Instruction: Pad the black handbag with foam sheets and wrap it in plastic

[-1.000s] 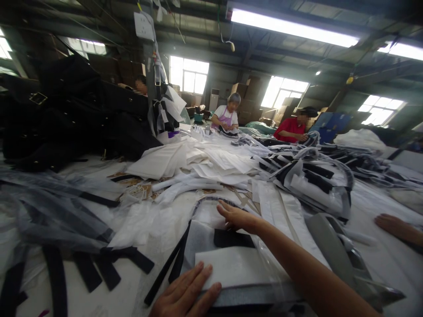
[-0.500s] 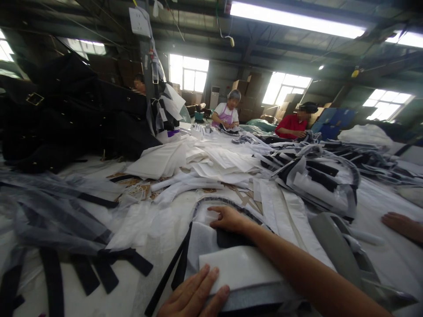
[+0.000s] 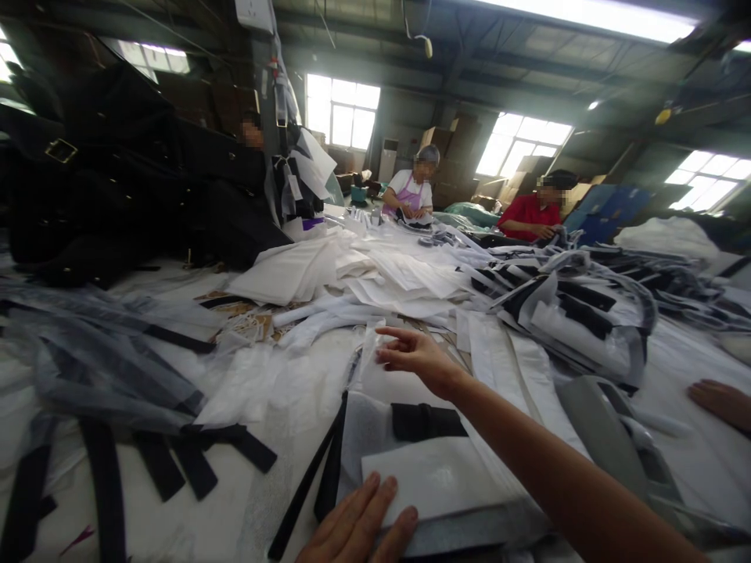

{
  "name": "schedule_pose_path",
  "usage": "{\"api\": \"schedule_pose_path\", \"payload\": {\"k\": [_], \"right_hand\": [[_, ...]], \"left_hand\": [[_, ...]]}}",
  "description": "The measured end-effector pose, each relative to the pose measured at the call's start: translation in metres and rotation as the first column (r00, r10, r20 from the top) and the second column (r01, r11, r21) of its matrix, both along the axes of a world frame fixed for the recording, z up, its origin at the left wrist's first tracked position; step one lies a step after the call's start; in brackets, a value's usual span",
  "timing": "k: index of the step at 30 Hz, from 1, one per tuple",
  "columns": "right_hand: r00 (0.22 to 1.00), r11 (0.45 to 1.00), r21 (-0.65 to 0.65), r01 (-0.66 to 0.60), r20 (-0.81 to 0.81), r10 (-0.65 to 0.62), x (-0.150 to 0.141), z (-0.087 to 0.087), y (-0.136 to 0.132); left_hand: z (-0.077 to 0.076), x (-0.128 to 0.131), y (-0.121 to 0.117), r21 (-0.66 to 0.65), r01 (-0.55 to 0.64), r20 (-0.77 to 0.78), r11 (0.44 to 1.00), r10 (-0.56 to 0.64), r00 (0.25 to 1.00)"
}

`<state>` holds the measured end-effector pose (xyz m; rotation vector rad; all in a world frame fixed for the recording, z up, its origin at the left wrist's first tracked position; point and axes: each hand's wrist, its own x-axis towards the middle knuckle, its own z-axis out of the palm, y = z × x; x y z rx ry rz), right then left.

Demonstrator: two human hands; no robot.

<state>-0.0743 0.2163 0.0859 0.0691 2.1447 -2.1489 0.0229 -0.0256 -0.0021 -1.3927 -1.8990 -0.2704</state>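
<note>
A black bag (image 3: 422,422) lies in front of me with white wrapping sheets on it. My left hand (image 3: 364,524) rests with fingers flat on the near edge of a folded white sheet (image 3: 434,477). My right hand (image 3: 419,360) reaches over the far end of the bag, its fingers stretched leftward and apart. Under and beside those fingertips is a thin white sheet (image 3: 381,379), which now covers most of the curved handle. Long black straps (image 3: 310,477) hang out at the bag's left side.
Black strips with translucent wrapping (image 3: 117,375) lie at left, below a pile of black bags (image 3: 129,180). White sheets (image 3: 293,270) are heaped beyond. A grey-green plastic device (image 3: 610,438) and another person's hand (image 3: 719,399) are at right. Two people work at the back.
The thin white sheet now lies over the handle, which showed plainly before. My right hand has lifted slightly and its fingers have spread. My left hand stays on the folded sheet.
</note>
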Motion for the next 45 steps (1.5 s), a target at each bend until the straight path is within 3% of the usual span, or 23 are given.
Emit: {"api": "schedule_pose_path", "payload": {"k": [3, 6, 10, 14, 17, 20, 26, 32, 38, 45], "right_hand": [[0.999, 1.0, -0.03, 0.002, -0.049, -0.003, 0.014, 0.015, -0.009], [0.991, 0.983, 0.134, 0.126, -0.057, -0.119, 0.026, 0.016, -0.013], [0.964, 0.873, 0.42, 0.249, -0.02, -0.266, 0.027, 0.0, 0.004], [0.962, 0.795, 0.582, 0.168, 0.081, -0.262, 0.007, -0.024, 0.013], [0.958, 0.798, 0.596, 0.096, 0.164, -0.237, -0.014, -0.041, 0.003], [0.957, 0.811, 0.58, 0.078, 0.184, -0.224, -0.026, -0.048, -0.007], [0.99, 0.854, 0.514, 0.083, 0.054, -0.129, -0.012, -0.025, -0.006], [0.997, 0.854, 0.519, 0.038, -0.073, 0.0, 0.024, -0.01, -0.007], [0.989, 0.851, 0.507, -0.138, 0.03, 0.143, 0.041, -0.025, -0.007], [0.988, 0.852, 0.502, -0.151, 0.066, 0.137, 0.022, -0.045, -0.011]], "left_hand": [[-0.003, 0.0, -0.001, 0.017, 0.002, 0.006, 1.0, -0.002, 1.0], [-0.004, 0.003, -0.001, 0.033, 0.004, 0.022, 0.999, -0.005, 1.0], [0.0, 0.006, 0.0, 0.051, 0.004, 0.037, 0.999, -0.006, 0.999], [0.004, 0.006, 0.001, 0.09, 0.011, 0.032, 0.996, -0.014, 0.999], [0.004, 0.005, 0.002, 0.114, 0.011, 0.015, 0.993, -0.013, 1.0], [0.004, 0.004, 0.003, 0.141, 0.009, -0.003, 0.99, -0.009, 1.0], [0.005, 0.003, 0.004, 0.151, 0.012, -0.007, 0.988, -0.011, 1.0], [0.006, 0.002, 0.004, 0.162, 0.021, 0.013, 0.987, -0.023, 1.0], [0.0, 0.003, 0.003, 0.145, 0.011, 0.015, 0.989, -0.014, 1.0], [-0.005, 0.004, 0.004, 0.153, -0.001, 0.022, 0.988, -0.003, 1.0]]}}
